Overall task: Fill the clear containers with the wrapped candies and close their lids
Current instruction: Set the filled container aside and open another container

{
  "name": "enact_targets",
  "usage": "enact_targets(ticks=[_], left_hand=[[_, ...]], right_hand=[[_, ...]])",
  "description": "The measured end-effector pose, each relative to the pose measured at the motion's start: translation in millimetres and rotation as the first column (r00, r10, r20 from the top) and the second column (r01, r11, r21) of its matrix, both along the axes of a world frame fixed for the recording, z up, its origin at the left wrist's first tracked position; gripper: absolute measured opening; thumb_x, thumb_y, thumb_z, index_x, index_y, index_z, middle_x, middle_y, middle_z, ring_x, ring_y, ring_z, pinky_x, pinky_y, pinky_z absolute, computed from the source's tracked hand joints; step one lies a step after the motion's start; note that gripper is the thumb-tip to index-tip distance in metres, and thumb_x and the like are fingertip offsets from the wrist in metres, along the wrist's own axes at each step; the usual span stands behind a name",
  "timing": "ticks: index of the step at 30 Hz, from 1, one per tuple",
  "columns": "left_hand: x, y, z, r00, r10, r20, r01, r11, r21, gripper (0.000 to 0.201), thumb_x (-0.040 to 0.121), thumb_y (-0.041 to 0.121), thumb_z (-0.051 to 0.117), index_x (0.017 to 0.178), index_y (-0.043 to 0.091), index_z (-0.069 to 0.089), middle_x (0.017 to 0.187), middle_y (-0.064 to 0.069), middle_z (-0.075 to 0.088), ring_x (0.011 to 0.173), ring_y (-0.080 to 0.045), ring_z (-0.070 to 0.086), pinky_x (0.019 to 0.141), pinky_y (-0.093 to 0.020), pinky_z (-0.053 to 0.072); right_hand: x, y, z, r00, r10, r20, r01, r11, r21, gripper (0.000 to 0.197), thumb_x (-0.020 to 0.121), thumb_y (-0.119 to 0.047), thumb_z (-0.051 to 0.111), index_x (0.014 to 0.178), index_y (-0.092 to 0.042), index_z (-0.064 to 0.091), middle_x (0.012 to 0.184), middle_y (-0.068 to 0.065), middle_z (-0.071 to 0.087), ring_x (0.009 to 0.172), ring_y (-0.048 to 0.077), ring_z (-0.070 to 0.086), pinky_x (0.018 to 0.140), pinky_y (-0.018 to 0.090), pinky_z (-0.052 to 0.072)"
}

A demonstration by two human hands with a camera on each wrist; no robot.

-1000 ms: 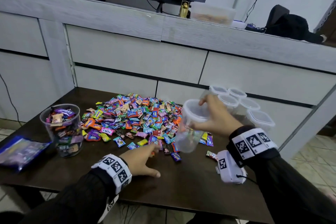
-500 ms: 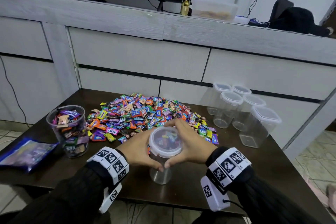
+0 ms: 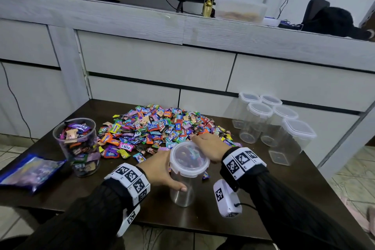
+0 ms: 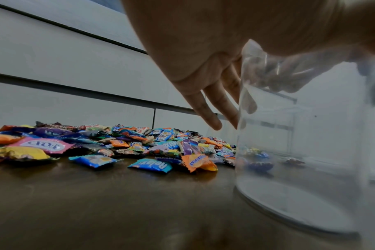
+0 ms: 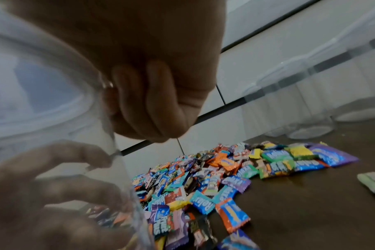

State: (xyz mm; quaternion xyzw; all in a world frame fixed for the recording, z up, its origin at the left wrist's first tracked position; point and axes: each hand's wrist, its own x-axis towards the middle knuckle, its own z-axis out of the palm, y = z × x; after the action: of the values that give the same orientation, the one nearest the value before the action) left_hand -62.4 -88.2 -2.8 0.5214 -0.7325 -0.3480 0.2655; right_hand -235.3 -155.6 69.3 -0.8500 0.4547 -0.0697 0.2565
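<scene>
A clear round container (image 3: pixel 182 197) with its lid (image 3: pixel 189 160) on stands near the table's front edge and looks empty inside (image 4: pixel 300 152). My left hand (image 3: pixel 160 170) grips its body, thumb across the front and fingers (image 4: pixel 210 115) round the far side. My right hand (image 3: pixel 209 146) holds the lid's far right edge, its fingers (image 5: pixel 161 94) curled at the rim (image 5: pixel 43 84). Just behind lies the pile of wrapped candies (image 3: pixel 162 126), also in the left wrist view (image 4: pixel 118 145) and the right wrist view (image 5: pixel 203 186).
An open container (image 3: pixel 78 146) full of candies stands at the left, a blue bag (image 3: pixel 30 170) beside it at the table's edge. Several empty lidded containers (image 3: pixel 263 119) cluster at the back right. Grey drawers (image 3: pixel 158 63) rise behind the dark table (image 3: pixel 101 195).
My right hand brought the container from the right and set it upright at the front. My left hand left the table and took hold of its body.
</scene>
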Motion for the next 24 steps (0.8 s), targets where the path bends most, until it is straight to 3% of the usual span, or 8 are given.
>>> enact_targets(ticks=[4, 8, 11, 13, 16, 18, 21, 24], left_hand=[[0, 0, -3, 1.000, 0.017, -0.018, -0.017, 1.000, 0.009, 0.077, 0.057, 0.036, 0.093, 0.122, 0.039, 0.051, 0.120, 0.024, 0.062, 0.117, 0.009, 0.053, 0.107, -0.018, 0.039], [-2, 1, -8, 0.996, 0.037, -0.077, -0.039, 0.999, -0.017, 0.082, 0.057, 0.034, 0.093, 0.125, 0.036, 0.049, 0.119, 0.033, 0.058, 0.116, 0.015, 0.050, 0.098, -0.004, 0.036], [-3, 4, -9, 0.991, 0.081, -0.111, -0.088, 0.994, -0.066, 0.080, 0.056, 0.038, 0.093, 0.122, 0.043, 0.048, 0.114, 0.045, 0.055, 0.116, 0.019, 0.048, 0.096, 0.000, 0.032], [-3, 5, -9, 0.990, 0.087, -0.109, -0.097, 0.991, -0.089, 0.077, 0.057, 0.042, 0.091, 0.120, 0.049, 0.046, 0.115, 0.049, 0.051, 0.115, 0.020, 0.047, 0.095, 0.002, 0.031], [-3, 5, -8, 0.991, 0.088, -0.105, -0.099, 0.990, -0.098, 0.077, 0.058, 0.045, 0.090, 0.121, 0.049, 0.046, 0.116, 0.046, 0.053, 0.117, 0.019, 0.047, 0.097, 0.000, 0.031], [-3, 6, -7, 0.992, 0.091, -0.092, -0.099, 0.990, -0.098, 0.078, 0.059, 0.046, 0.090, 0.122, 0.050, 0.044, 0.119, 0.042, 0.053, 0.118, 0.018, 0.046, 0.098, -0.001, 0.031], [1, 8, -3, 0.997, 0.066, -0.040, -0.069, 0.994, -0.086, 0.084, 0.060, 0.053, 0.086, 0.128, 0.049, 0.036, 0.127, 0.038, 0.046, 0.120, 0.020, 0.041, 0.100, -0.003, 0.030], [10, 9, 2, 0.995, 0.066, 0.077, -0.060, 0.996, -0.070, 0.102, 0.052, 0.077, 0.074, 0.136, 0.036, 0.034, 0.132, 0.020, 0.051, 0.121, 0.005, 0.046, 0.104, -0.023, 0.039]], right_hand=[[-3, -6, -8, 0.979, -0.115, 0.169, 0.108, 0.993, 0.046, 0.049, 0.098, -0.028, 0.044, 0.050, -0.017, 0.038, 0.054, 0.003, 0.038, 0.051, 0.018, 0.037, 0.053, 0.029, 0.028], [-8, -8, -7, 0.953, -0.161, 0.258, 0.109, 0.972, 0.206, 0.047, 0.088, -0.051, 0.056, 0.058, -0.016, 0.047, 0.050, 0.001, 0.043, 0.040, 0.014, 0.038, 0.042, 0.020, 0.031], [-20, -8, -3, 0.973, -0.131, 0.190, 0.029, 0.886, 0.463, 0.052, 0.078, -0.060, 0.063, 0.079, -0.009, 0.059, 0.054, 0.007, 0.053, 0.037, 0.017, 0.050, 0.036, 0.019, 0.038], [-28, -9, -1, 0.988, -0.079, 0.135, -0.006, 0.841, 0.540, 0.063, 0.066, -0.064, 0.070, 0.080, -0.003, 0.061, 0.055, 0.008, 0.059, 0.040, 0.018, 0.056, 0.037, 0.020, 0.043], [-34, -10, -2, 0.984, -0.058, 0.170, -0.053, 0.810, 0.584, 0.064, 0.052, -0.068, 0.072, 0.061, -0.005, 0.060, 0.049, 0.007, 0.060, 0.037, 0.016, 0.056, 0.038, 0.020, 0.045], [-34, -10, -7, 0.971, -0.063, 0.232, -0.078, 0.830, 0.552, 0.058, 0.054, -0.067, 0.071, 0.053, -0.011, 0.055, 0.044, 0.004, 0.055, 0.033, 0.014, 0.052, 0.037, 0.018, 0.043], [-33, -11, -13, 0.957, -0.070, 0.280, -0.083, 0.862, 0.500, 0.054, 0.061, -0.065, 0.069, 0.057, -0.014, 0.052, 0.041, 0.001, 0.050, 0.032, 0.012, 0.048, 0.036, 0.017, 0.042], [-35, -15, -10, 0.955, -0.042, 0.294, -0.101, 0.886, 0.453, 0.044, 0.074, -0.054, 0.067, 0.064, -0.014, 0.054, 0.047, 0.002, 0.055, 0.036, 0.015, 0.049, 0.035, 0.019, 0.042]])
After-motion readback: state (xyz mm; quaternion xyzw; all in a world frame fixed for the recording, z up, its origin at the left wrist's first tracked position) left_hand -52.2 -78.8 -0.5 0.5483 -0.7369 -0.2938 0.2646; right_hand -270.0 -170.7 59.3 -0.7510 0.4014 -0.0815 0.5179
